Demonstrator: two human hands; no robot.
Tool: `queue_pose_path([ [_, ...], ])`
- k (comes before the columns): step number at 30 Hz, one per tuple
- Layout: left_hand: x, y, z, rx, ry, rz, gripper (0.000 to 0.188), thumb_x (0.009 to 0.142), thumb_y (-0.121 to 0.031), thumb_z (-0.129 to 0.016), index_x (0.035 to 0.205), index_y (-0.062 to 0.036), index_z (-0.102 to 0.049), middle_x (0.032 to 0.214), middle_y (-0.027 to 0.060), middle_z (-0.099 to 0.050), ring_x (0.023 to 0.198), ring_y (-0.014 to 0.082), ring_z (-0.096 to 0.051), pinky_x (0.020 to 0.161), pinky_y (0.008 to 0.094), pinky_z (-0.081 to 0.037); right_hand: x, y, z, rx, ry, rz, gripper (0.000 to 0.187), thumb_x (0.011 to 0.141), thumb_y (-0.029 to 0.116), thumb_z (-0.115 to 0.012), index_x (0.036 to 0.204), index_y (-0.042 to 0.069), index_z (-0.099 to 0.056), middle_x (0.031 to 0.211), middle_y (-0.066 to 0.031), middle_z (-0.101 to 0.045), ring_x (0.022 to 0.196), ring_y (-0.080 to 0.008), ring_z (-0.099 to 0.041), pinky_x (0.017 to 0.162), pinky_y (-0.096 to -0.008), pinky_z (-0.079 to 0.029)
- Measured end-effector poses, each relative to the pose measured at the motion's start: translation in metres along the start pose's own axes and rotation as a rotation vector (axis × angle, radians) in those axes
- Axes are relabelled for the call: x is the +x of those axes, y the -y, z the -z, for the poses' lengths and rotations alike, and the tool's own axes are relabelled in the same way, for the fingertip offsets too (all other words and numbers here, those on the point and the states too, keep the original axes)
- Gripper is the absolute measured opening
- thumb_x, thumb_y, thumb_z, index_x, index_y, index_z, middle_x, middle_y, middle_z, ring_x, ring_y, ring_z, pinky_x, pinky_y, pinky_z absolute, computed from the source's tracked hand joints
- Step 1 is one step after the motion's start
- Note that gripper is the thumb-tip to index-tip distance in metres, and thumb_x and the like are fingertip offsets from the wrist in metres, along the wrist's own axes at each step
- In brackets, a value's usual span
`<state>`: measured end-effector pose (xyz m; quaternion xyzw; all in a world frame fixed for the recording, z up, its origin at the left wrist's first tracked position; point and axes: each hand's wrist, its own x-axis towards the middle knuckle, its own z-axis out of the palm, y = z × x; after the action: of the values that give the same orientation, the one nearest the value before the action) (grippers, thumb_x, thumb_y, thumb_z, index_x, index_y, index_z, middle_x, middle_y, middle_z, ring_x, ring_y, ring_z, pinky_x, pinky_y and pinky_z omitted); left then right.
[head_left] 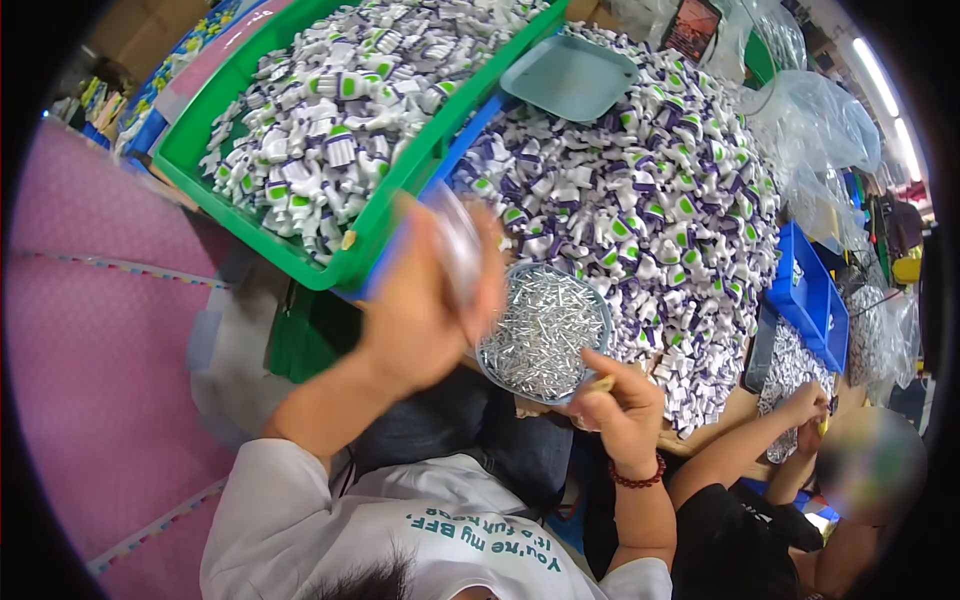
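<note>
My left hand is raised between the green crate and the bowl, smeared by motion. Its fingers close around a blurred white plastic piece. A round grey bowl full of small silver metal pins or screws sits in front of me. At the bowl's right rim is my right hand, its index finger stretched over the pins and its thumb apart. Something small and yellow shows at its fingers; I cannot tell whether it is a finger cover.
A green crate of white toy parts stands at the left. A large heap of white, purple and green toy parts covers the table, with a grey tray on it. Blue bins and a co-worker's hands are at the right.
</note>
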<state>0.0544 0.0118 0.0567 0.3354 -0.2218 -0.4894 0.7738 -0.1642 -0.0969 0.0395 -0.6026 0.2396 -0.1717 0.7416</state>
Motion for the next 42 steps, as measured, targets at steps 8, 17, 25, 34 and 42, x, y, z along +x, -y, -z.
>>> queue_pose_path([
  [8, 0.018, -0.013, 0.008, 0.049, -0.075, -0.169, 0.044, 0.095, -0.038, -0.042, 0.12, -0.0017, -0.047, 0.111, 0.0189, -0.059, 0.08, 0.0209, -0.062, 0.065, 0.0245, -0.046, -0.005, -0.014, 0.013, -0.179, -0.05, -0.064, 0.028, 0.083, 0.005, -0.064, 0.11, -0.003, -0.061, 0.078, -0.0051, -0.065, 0.065, -0.0066, -0.058, 0.055, -0.0177, -0.044],
  [17, 0.071, 0.046, 0.054, 1.343, -0.129, -0.457, 0.021, 0.082, -0.004, -0.061, 0.102, -0.0017, -0.06, 0.095, 0.0087, -0.062, 0.087, 0.0224, -0.059, 0.077, 0.0301, -0.046, -0.007, -0.012, 0.031, -0.728, -0.128, 0.075, 0.023, 0.078, 0.004, -0.067, 0.101, 0.0, -0.065, 0.082, -0.0136, -0.066, 0.067, -0.0176, -0.063, 0.061, -0.0257, -0.047],
  [25, 0.128, 0.077, 0.046, 1.633, 0.044, -0.691, 0.029, 0.072, -0.006, -0.066, 0.1, -0.0108, -0.062, 0.093, 0.0078, -0.056, 0.091, 0.0286, -0.051, 0.079, 0.0367, -0.045, -0.001, -0.015, 0.035, -0.794, -0.2, 0.168, 0.022, 0.078, 0.0, -0.065, 0.099, 0.002, -0.065, 0.076, -0.0084, -0.063, 0.064, -0.0122, -0.056, 0.058, -0.0245, -0.043],
  [34, 0.135, 0.08, 0.046, 1.471, 0.049, -0.542, 0.023, 0.074, -0.006, -0.066, 0.096, -0.008, -0.06, 0.091, 0.007, -0.054, 0.079, 0.0217, -0.056, 0.068, 0.0312, -0.048, 0.008, -0.03, 0.035, -0.983, -0.148, 0.23, 0.017, 0.075, 0.003, -0.066, 0.091, 0.004, -0.065, 0.081, -0.0094, -0.062, 0.068, -0.0258, -0.06, 0.058, -0.0318, -0.047],
  [42, 0.073, 0.042, 0.022, 0.034, -0.109, 0.167, 0.013, 0.089, -0.013, -0.058, 0.099, -0.0068, -0.054, 0.088, 0.0044, -0.059, 0.076, 0.0124, -0.058, 0.063, 0.0226, -0.049, 0.02, -0.04, 0.032, -1.228, -0.03, 0.346, 0.025, 0.067, -0.002, -0.064, 0.089, 0.009, -0.066, 0.083, -0.0065, -0.059, 0.071, -0.023, -0.059, 0.06, -0.0327, -0.046],
])
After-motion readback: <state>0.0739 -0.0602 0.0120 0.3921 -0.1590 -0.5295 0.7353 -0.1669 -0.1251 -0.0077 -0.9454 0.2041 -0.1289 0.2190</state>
